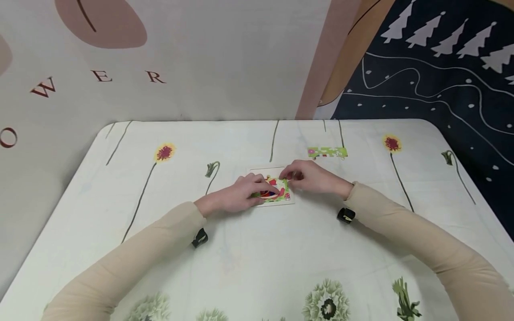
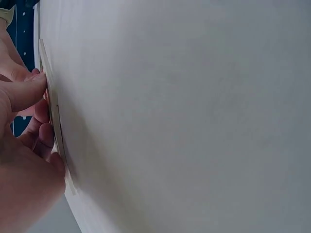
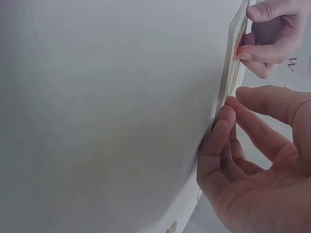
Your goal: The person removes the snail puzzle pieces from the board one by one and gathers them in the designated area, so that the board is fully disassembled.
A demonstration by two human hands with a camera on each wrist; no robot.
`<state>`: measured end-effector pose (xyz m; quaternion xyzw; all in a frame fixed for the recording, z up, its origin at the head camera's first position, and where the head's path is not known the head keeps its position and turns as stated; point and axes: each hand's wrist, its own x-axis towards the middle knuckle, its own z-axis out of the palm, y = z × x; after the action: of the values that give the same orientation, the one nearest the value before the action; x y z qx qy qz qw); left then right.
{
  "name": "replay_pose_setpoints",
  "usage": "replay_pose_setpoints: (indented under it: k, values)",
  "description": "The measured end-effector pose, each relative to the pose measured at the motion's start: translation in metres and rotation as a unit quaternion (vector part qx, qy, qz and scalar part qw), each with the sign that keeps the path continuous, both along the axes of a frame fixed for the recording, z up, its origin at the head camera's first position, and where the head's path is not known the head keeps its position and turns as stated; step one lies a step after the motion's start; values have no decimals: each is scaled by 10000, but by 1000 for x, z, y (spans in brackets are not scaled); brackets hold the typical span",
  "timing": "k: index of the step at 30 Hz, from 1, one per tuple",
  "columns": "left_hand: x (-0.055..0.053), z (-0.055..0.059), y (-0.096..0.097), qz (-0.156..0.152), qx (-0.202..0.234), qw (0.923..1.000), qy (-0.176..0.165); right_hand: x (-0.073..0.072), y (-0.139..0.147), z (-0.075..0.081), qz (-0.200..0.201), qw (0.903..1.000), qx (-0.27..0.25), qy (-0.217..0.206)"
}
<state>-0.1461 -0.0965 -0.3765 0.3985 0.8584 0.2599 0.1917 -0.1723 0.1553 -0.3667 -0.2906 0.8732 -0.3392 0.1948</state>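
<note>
A small jigsaw puzzle board (image 1: 277, 203) with a pale border lies flat on the table, showing a red, green and yellow picture. My left hand (image 1: 245, 192) rests over its left part, with fingertips on the picture and the thumb by the near edge. At the board's upper right edge is my right hand (image 1: 307, 176), its fingers loosely bent. In the right wrist view, the index fingertip (image 3: 231, 101) meets the board's edge, and the thumb (image 3: 262, 99) stands a little apart from it. Nothing shows between them. The left hand covers part of the picture.
A green strip of joined puzzle pieces (image 1: 327, 152) with white dots lies behind the right hand. The table is covered by a white flower-print cloth (image 1: 241, 258). A printed wall hanging (image 1: 241, 58) rises behind the table, and a dark blue one (image 1: 433, 76) at the right.
</note>
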Motion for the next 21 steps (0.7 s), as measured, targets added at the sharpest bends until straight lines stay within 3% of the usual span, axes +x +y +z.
replay_pose_setpoints:
  k: [7, 12, 21]
  values:
    - [-4, 4, 1, 33, -275, 9995, -123, 2, -3, 2, -158, 9998, 20, -130]
    - [-10, 4, 0, -28, -206, 9994, -286, 3, -3, 2, -298, 9995, 137, 11]
    - [-12, 4, 0, -70, -101, 9990, -439, 3, -7, 3, -146, 9993, 298, 143]
